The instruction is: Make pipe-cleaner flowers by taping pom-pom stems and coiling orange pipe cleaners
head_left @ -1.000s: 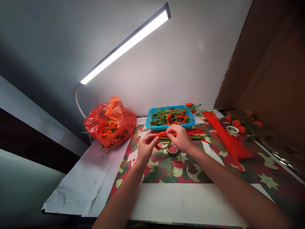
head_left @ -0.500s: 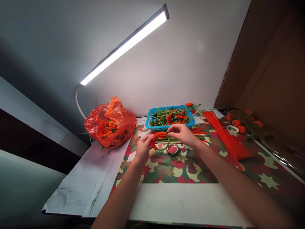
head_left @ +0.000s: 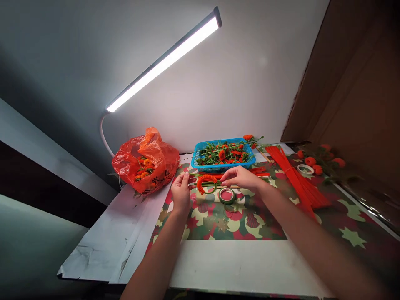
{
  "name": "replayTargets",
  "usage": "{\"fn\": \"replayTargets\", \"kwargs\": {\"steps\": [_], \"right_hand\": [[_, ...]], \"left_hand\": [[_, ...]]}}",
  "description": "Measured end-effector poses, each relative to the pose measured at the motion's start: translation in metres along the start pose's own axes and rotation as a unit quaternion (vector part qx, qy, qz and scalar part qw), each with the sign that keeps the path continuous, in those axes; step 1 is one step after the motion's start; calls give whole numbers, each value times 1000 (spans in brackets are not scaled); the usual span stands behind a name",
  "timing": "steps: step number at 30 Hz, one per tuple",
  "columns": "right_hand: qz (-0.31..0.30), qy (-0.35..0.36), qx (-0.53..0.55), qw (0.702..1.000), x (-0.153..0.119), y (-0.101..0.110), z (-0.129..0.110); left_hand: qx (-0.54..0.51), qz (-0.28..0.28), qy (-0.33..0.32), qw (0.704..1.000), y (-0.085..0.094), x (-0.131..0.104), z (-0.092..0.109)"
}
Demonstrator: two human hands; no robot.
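A curved piece [head_left: 202, 183] of fuzzy pipe cleaner hangs between my hands, a thick orange coil over the top and left and plain green along the bottom. My left hand [head_left: 181, 192] is closed in a pinch to its left, where a thin green pipe cleaner end [head_left: 194, 174] shows at the fingertips. From the right, my right hand [head_left: 242, 178] pinches close to the curve's right side; its fingertips partly hide what they grip. Just below lies a roll of green tape [head_left: 226, 196] on the patterned mat [head_left: 218, 223].
Behind my hands is a blue basket [head_left: 195, 164] of orange flowers with green stems. A red plastic bag [head_left: 165, 156] with orange flowers stands left. Red pipe cleaners [head_left: 293, 179], a white tape roll [head_left: 305, 169] and orange flowers [head_left: 310, 161] lie right. A lamp [head_left: 165, 58] hangs above.
My left hand has moved left, away from the orange coil it was touching. My right hand has shifted slightly and lower, and the curved piece now hangs a little lower.
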State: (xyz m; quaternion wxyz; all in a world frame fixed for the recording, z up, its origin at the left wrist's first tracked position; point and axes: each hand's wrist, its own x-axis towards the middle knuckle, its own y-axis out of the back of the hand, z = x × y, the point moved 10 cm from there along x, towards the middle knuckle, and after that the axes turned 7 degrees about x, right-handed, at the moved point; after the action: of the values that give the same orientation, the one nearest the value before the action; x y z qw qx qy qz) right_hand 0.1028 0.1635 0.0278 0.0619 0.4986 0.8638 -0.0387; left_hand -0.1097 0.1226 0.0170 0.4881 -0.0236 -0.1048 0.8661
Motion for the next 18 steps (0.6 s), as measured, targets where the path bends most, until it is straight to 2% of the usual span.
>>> {"fn": "replayTargets", "kwargs": {"steps": [6,8,10,14,16,18], "right_hand": [[-53,2,-3,999,-1,-9,0],[-80,15,-19,996,-2,-14,-2],[-77,38,-30,996,-1,-14,-7],[38,125,-23,991,0,-4,-21],[39,148,-9,988,0,-17,-21],[-6,127,19,992,2,-39,-12]], "left_hand": [[1,64,-45,997,17,5,12],[9,51,-56,997,14,4,16],[19,23,-66,997,7,2,17],[6,-6,-46,999,-3,-4,12],[-8,-18,-19,1000,-8,-6,6],[-23,-38,10,999,-14,-9,2]]}}
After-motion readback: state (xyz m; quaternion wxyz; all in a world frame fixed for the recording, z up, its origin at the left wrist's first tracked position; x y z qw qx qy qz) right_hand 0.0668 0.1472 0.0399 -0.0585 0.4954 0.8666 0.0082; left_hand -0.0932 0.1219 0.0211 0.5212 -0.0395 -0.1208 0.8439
